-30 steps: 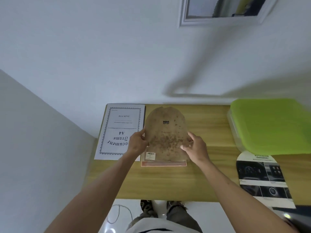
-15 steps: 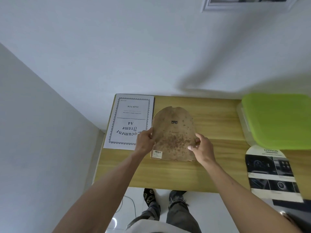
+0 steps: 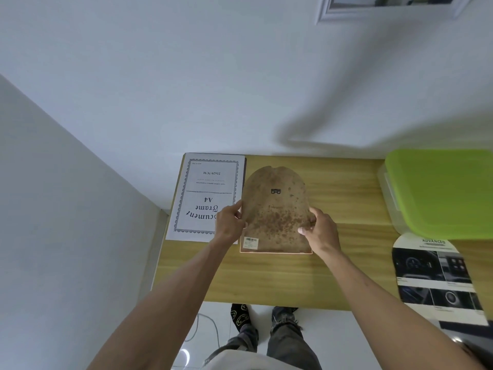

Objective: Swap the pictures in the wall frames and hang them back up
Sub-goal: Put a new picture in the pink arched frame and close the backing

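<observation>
An arched frame lies face down on the wooden table, its stained brown backing board up, with a small metal hanger near the rounded far end and a barcode sticker at the near left corner. My left hand grips the board's left edge and my right hand grips its right edge. A pinkish frame edge shows along the near side. A white "Document Frame A4" sheet lies to the left. An arched car-interior picture lies at the right. A white frame hangs on the wall above.
A clear plastic box with a lime green lid stands at the table's far right. The table butts against the white wall, with another wall at the left. My legs and a cable on the floor show below the table's near edge.
The view has shifted a little. Both hands stay on the backing board's edges; the pinkish frame edge seen one second ago, hidden half a second ago, shows again below the board.
</observation>
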The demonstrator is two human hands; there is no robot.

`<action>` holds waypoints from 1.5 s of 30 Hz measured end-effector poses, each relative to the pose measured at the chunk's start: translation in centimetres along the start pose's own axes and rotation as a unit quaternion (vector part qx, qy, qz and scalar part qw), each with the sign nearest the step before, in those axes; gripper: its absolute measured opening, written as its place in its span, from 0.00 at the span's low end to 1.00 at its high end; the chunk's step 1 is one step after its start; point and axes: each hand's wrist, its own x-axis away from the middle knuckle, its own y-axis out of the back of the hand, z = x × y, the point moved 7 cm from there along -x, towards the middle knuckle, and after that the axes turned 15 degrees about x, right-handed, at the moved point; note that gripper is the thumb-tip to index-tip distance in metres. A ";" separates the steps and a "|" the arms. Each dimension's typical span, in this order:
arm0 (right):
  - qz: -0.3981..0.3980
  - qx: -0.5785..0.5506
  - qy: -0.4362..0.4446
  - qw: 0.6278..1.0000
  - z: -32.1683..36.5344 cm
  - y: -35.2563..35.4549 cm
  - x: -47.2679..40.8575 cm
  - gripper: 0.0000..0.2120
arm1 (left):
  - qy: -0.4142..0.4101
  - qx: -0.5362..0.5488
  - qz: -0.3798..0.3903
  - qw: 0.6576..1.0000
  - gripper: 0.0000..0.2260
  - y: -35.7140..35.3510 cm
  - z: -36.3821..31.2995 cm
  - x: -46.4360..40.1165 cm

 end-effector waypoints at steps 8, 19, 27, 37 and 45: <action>0.014 0.032 -0.013 0.999 0.0 0.2 0.8 0.34 | 0.034 -0.020 -0.004 0.999 0.24 -0.4 2.0 -0.3; 0.063 0.174 0.021 0.983 1.5 0.5 0.8 0.19 | 0.054 -0.066 -0.014 0.996 0.15 -1.0 2.0 -0.3; 0.066 0.388 0.062 0.917 4.3 1.2 0.4 0.25 | -0.116 -0.388 0.065 0.912 0.16 -4.5 -2.1 -0.2; 0.175 0.518 0.251 0.799 8.4 -2.0 -4.6 0.72 | -0.139 -0.552 0.253 0.782 0.66 -7.4 -2.3 -6.1; 0.251 0.434 0.274 0.821 8.7 -1.1 -4.5 0.71 | -0.102 -0.519 0.296 0.795 0.63 -7.3 -2.5 -6.3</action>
